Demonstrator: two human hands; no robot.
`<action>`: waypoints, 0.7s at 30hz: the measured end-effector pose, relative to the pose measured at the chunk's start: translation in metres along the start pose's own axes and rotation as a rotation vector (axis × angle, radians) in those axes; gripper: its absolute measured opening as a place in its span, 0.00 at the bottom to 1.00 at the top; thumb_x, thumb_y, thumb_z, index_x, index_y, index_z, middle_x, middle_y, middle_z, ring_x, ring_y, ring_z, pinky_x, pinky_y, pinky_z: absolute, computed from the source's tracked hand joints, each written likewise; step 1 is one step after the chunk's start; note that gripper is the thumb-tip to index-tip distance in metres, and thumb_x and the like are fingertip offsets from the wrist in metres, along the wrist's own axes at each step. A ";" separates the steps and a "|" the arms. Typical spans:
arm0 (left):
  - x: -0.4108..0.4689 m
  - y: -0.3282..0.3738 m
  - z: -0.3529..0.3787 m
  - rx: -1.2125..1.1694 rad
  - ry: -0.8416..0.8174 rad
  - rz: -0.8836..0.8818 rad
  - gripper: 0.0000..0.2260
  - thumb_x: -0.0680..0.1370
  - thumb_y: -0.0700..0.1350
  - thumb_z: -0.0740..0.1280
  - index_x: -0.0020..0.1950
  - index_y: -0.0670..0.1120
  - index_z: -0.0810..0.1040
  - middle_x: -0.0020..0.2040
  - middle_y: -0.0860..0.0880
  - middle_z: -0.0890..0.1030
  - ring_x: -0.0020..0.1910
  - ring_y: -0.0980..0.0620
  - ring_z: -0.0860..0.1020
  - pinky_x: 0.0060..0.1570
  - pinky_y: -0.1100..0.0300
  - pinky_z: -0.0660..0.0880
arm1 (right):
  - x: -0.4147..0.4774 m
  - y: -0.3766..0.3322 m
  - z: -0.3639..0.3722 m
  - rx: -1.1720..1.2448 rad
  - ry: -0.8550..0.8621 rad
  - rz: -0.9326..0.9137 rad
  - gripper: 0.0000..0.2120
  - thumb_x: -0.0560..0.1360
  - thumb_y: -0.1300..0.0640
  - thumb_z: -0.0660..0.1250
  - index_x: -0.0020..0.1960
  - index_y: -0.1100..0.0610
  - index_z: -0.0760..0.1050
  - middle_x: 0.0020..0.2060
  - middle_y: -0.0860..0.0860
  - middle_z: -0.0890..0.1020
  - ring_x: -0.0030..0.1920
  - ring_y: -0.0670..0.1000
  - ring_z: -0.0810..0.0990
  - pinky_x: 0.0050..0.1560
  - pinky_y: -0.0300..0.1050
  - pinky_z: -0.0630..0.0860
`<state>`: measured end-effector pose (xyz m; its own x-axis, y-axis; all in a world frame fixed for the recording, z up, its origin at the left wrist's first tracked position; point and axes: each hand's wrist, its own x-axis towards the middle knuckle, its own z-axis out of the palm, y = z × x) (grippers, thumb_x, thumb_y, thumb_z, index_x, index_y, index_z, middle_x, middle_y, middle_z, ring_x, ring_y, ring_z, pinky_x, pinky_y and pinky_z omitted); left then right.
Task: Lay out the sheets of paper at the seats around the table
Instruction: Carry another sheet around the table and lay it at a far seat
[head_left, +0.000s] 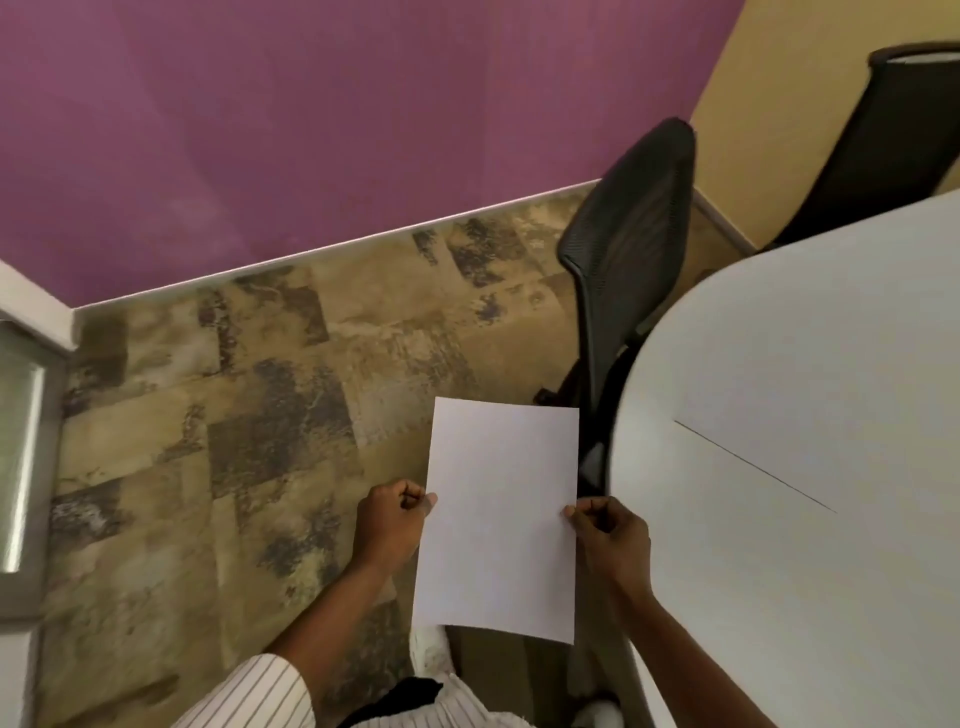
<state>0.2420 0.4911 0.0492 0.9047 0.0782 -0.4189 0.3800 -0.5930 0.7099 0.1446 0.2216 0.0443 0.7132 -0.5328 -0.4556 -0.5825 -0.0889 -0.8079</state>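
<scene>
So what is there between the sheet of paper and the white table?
In the head view, the nearer black chair stands between the paper and the table; the right hand pinches the paper's edge there.

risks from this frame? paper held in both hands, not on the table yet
1. The paper is pinched only at its side edges by the left hand and right hand, over the floor; a slip would likely drop it there.
2. The mesh chair stands tight against the white table edge, so reaching that seat may mean leaning past its backrest.
3. White paper on a white top could be hard to see.
</scene>
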 end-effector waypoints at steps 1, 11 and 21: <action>0.010 -0.001 -0.015 -0.022 0.011 -0.009 0.10 0.79 0.47 0.77 0.38 0.49 0.83 0.35 0.50 0.85 0.37 0.48 0.84 0.43 0.53 0.81 | 0.003 -0.012 0.016 0.012 -0.008 -0.009 0.06 0.77 0.48 0.79 0.48 0.50 0.85 0.43 0.46 0.90 0.47 0.53 0.89 0.57 0.62 0.86; 0.093 0.028 -0.124 -0.174 0.103 0.018 0.07 0.81 0.46 0.75 0.43 0.47 0.84 0.39 0.49 0.85 0.39 0.48 0.83 0.42 0.52 0.81 | 0.045 -0.144 0.115 0.090 -0.069 -0.088 0.04 0.79 0.56 0.77 0.49 0.57 0.87 0.41 0.47 0.90 0.40 0.48 0.89 0.37 0.37 0.82; 0.223 0.082 -0.160 -0.168 0.143 0.031 0.07 0.81 0.46 0.75 0.45 0.45 0.84 0.39 0.46 0.85 0.40 0.42 0.84 0.45 0.44 0.83 | 0.154 -0.239 0.187 0.205 -0.045 -0.087 0.03 0.80 0.58 0.77 0.48 0.55 0.88 0.42 0.48 0.91 0.45 0.53 0.89 0.49 0.50 0.85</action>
<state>0.5056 0.5884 0.1046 0.9299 0.1819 -0.3197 0.3678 -0.4563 0.8103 0.4667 0.3183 0.0973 0.7764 -0.4924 -0.3935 -0.4299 0.0429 -0.9019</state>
